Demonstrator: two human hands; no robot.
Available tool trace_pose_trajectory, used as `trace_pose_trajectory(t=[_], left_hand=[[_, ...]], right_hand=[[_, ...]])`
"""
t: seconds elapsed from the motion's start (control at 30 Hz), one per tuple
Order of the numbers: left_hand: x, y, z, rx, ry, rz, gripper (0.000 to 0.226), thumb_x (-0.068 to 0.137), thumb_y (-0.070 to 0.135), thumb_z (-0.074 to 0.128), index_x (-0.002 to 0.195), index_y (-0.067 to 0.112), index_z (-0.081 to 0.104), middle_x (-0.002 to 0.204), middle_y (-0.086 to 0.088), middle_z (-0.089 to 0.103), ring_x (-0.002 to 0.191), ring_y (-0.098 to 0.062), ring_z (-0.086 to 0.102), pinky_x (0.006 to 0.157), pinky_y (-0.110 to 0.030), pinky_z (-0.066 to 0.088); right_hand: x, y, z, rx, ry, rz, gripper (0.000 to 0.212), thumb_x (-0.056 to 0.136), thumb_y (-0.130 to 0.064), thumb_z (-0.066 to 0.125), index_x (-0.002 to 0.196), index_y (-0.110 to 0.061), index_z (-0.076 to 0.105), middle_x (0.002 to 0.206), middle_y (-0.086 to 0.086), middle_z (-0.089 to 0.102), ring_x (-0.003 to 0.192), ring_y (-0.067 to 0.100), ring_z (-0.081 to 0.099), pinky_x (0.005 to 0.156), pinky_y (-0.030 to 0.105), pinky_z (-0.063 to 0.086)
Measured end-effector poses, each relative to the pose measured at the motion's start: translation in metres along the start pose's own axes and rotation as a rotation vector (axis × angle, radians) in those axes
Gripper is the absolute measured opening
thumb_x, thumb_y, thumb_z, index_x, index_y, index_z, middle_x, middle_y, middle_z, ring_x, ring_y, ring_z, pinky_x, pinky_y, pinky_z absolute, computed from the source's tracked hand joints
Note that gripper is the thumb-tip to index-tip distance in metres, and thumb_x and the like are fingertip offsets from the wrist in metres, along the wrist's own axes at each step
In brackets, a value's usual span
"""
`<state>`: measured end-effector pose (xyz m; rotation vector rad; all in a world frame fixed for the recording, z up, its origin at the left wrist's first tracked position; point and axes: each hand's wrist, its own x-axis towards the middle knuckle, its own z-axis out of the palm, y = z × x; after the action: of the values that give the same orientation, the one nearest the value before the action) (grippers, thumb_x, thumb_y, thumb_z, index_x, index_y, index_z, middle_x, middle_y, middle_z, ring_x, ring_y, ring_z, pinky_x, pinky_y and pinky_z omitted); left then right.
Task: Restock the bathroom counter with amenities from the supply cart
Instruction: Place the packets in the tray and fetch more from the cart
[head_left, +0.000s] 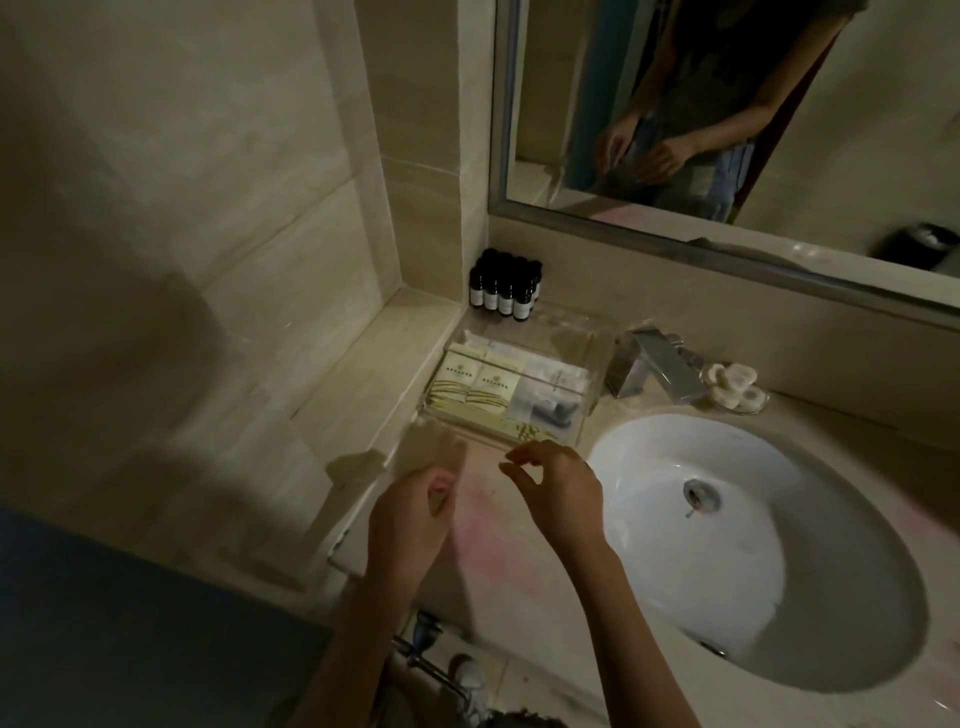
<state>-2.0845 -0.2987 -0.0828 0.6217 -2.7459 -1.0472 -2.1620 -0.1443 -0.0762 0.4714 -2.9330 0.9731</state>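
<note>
Both hands hovered over the worktop (483, 525) at lower centre: the left hand (410, 514) loosely open and blurred, the right hand (558, 493) with thumb and forefinger nearly pinched, nothing visibly held. Right of them lay the white sink (769, 587). Above the hands sat a clear tray (584, 410) of sachets (483, 389), just beside the tap (649, 369). Dark bottles (506, 286) stood behind it in the corner.

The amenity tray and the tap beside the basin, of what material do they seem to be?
The clear rectangular amenity tray looks like transparent acrylic or glass: packets show through its walls. The angular silver tap looks like polished chromed metal, judging by its mirror-like reflections.
</note>
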Motion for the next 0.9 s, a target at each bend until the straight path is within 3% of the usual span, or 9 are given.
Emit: trace_pose_trajectory(t=[0.1, 0.27, 0.37, 0.5, 0.6, 0.73, 0.9], left_hand=[[-0.011, -0.003, -0.002, 0.007, 0.000, -0.042, 0.020, 0.089, 0.025, 0.063, 0.108, 0.023, 0.067, 0.102, 0.011, 0.067, 0.094, -0.006, 0.061, 0.082, -0.021, 0.046], [-0.028, -0.019, -0.009, 0.005, 0.104, -0.063, 0.018, 0.087, 0.020, 0.067, 0.103, 0.014, 0.071, 0.097, 0.001, 0.072, 0.086, -0.009, 0.064, 0.072, -0.018, 0.044], [-0.037, -0.025, -0.022, 0.020, 0.125, -0.158, 0.017, 0.092, 0.022, 0.060, 0.100, 0.011, 0.071, 0.095, -0.004, 0.071, 0.084, -0.018, 0.064, 0.071, -0.027, 0.049], [-0.053, -0.036, -0.043, 0.034, 0.209, -0.289, 0.027, 0.096, 0.033, 0.054, 0.087, 0.011, 0.067, 0.078, -0.001, 0.064, 0.064, -0.008, 0.054, 0.056, -0.011, 0.038], [-0.076, -0.045, -0.060, -0.058, 0.269, -0.354, 0.022, 0.095, 0.033, 0.055, 0.094, 0.014, 0.067, 0.088, 0.002, 0.066, 0.078, -0.009, 0.061, 0.068, -0.015, 0.045], [-0.132, -0.066, -0.080, -0.041, 0.397, -0.478, 0.021, 0.094, 0.027, 0.056, 0.111, 0.019, 0.066, 0.109, 0.003, 0.064, 0.093, -0.004, 0.054, 0.080, -0.013, 0.033], [-0.246, -0.087, -0.091, -0.023, 0.585, -0.707, 0.024, 0.090, 0.020, 0.062, 0.113, 0.015, 0.067, 0.116, -0.003, 0.065, 0.107, -0.018, 0.060, 0.088, -0.022, 0.039]], right_hand=[[-0.007, -0.001, 0.006, 0.004, -0.036, -0.008, 0.016, 0.087, -0.041, 0.066, 0.098, -0.030, 0.071, 0.098, -0.014, 0.069, 0.093, 0.008, 0.060, 0.075, 0.024, 0.045], [-0.017, -0.014, 0.023, 0.020, -0.131, -0.106, 0.016, 0.088, -0.038, 0.066, 0.098, -0.028, 0.072, 0.098, -0.012, 0.070, 0.092, 0.009, 0.061, 0.074, 0.026, 0.046], [-0.016, -0.031, 0.034, 0.005, -0.198, -0.189, 0.016, 0.088, -0.040, 0.066, 0.099, -0.031, 0.071, 0.099, -0.014, 0.069, 0.092, 0.008, 0.061, 0.075, 0.026, 0.047], [-0.019, -0.065, 0.047, -0.013, -0.292, -0.321, 0.015, 0.089, -0.041, 0.064, 0.101, -0.033, 0.068, 0.100, -0.017, 0.067, 0.092, 0.005, 0.058, 0.075, 0.024, 0.046], [-0.028, -0.092, 0.058, 0.011, -0.307, -0.448, 0.012, 0.085, -0.035, 0.071, 0.096, -0.029, 0.070, 0.094, -0.013, 0.069, 0.086, 0.008, 0.061, 0.070, 0.023, 0.041], [-0.058, -0.133, 0.071, 0.041, -0.490, -0.555, 0.015, 0.089, -0.034, 0.066, 0.101, -0.027, 0.071, 0.101, -0.007, 0.068, 0.096, 0.015, 0.061, 0.081, 0.028, 0.044], [-0.132, -0.166, 0.086, 0.062, -0.647, -0.790, 0.014, 0.083, -0.026, 0.073, 0.095, -0.019, 0.074, 0.098, 0.003, 0.072, 0.095, 0.025, 0.065, 0.083, 0.033, 0.047]])
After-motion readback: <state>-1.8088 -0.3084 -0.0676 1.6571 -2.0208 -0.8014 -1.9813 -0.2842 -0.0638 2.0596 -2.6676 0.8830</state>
